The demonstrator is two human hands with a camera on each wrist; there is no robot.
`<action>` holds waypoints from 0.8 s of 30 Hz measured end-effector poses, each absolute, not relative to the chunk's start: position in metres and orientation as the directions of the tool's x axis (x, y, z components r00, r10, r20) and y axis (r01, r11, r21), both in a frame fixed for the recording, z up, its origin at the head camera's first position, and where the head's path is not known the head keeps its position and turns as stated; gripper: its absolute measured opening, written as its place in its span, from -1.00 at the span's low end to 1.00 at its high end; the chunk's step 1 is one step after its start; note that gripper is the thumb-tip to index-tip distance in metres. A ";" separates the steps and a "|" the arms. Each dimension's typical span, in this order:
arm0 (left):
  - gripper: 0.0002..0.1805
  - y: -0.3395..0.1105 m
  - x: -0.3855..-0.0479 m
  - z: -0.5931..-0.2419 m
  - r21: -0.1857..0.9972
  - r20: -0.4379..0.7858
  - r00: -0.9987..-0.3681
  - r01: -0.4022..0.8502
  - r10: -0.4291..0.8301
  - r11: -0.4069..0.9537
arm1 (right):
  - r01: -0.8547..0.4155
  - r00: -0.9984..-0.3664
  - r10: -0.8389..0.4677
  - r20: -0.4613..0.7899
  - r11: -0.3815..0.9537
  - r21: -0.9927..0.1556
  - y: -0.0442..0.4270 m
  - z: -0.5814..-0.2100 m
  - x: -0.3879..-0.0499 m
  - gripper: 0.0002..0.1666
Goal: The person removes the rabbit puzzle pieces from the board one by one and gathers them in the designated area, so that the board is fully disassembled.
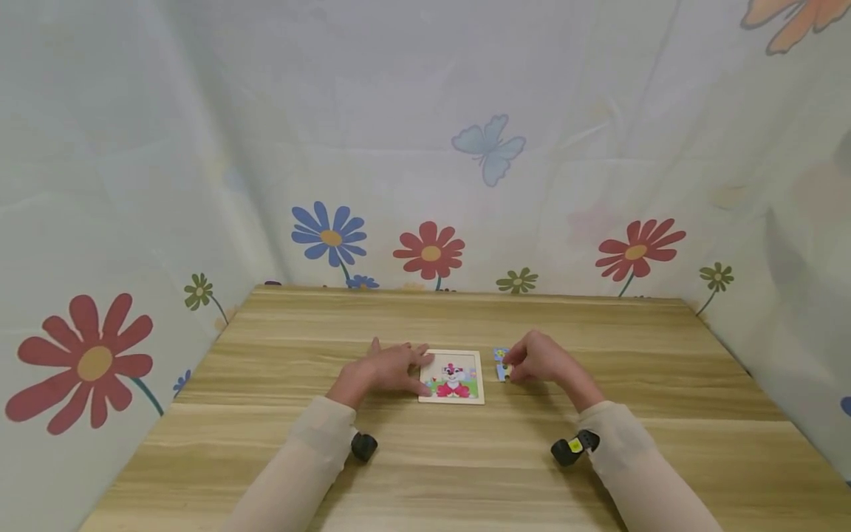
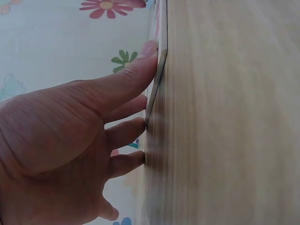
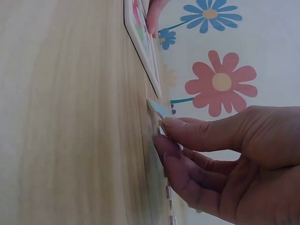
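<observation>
A small square puzzle board (image 1: 452, 400) with a pale wooden border lies flat on the table. Inside it is a partly filled picture of an animal with a pink bow. My left hand (image 1: 392, 367) rests at its left side, fingers spread, with the thumb (image 2: 136, 77) on the near corner and fingertips along the edge and table. Right of the board, my right hand (image 1: 540, 358) pinches a puzzle piece (image 3: 159, 109) between thumb and fingers, low over the table. Blue puzzle pieces (image 1: 501, 355) lie beside that hand, partly hidden by it.
The wood-grain table (image 1: 459, 473) ends at a back edge against a white flowered curtain (image 1: 399, 162), which also hangs at both sides. A black camera strap sits on each wrist, the right one (image 1: 570, 448) near the tabletop.
</observation>
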State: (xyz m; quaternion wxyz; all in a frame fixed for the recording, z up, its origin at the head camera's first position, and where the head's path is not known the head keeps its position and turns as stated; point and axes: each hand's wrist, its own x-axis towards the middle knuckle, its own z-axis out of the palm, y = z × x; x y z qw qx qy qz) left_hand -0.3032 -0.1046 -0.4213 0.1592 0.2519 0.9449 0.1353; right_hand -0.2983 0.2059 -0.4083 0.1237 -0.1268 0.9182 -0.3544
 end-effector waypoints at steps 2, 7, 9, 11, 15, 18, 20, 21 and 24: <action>-0.15 -0.105 -0.303 -0.422 0.335 -0.230 -0.824 0.433 0.518 0.837 | -0.169 -0.937 -0.328 -0.122 0.730 -0.662 0.205 -0.409 -0.299 -0.75; -0.15 -0.105 -0.303 -0.421 0.337 -0.228 -0.825 0.431 0.516 0.837 | -0.201 -0.934 -0.340 -0.107 0.751 -0.629 0.202 -0.411 -0.299 -0.75; -0.15 -0.105 -0.303 -0.421 0.338 -0.230 -0.824 0.431 0.518 0.837 | -0.196 -0.935 -0.336 -0.114 0.756 -0.624 0.201 -0.411 -0.298 -0.76; -0.15 -0.105 -0.303 -0.422 0.337 -0.232 -0.824 0.431 0.517 0.837 | -0.190 -0.936 -0.330 -0.120 0.764 -0.617 0.201 -0.411 -0.297 -0.75; -0.15 -0.104 -0.303 -0.421 0.337 -0.232 -0.826 0.426 0.513 0.839 | -0.183 -0.938 -0.321 -0.130 0.779 -0.600 0.200 -0.410 -0.296 -0.75; -0.16 -0.104 -0.302 -0.421 0.335 -0.234 -0.827 0.426 0.512 0.841 | -0.182 -0.938 -0.319 -0.136 0.787 -0.590 0.200 -0.411 -0.296 -0.75; -0.16 -0.104 -0.302 -0.421 0.336 -0.234 -0.826 0.427 0.513 0.840 | -0.188 -0.936 -0.325 -0.136 0.788 -0.586 0.200 -0.411 -0.296 -0.74; -0.16 -0.104 -0.302 -0.421 0.338 -0.233 -0.825 0.428 0.515 0.838 | -0.187 -0.936 -0.325 -0.138 0.788 -0.587 0.200 -0.412 -0.297 -0.74; -0.16 -0.104 -0.301 -0.420 0.345 -0.231 -0.823 0.430 0.519 0.834 | -0.204 -0.931 -0.340 -0.133 0.787 -0.582 0.201 -0.413 -0.298 -0.75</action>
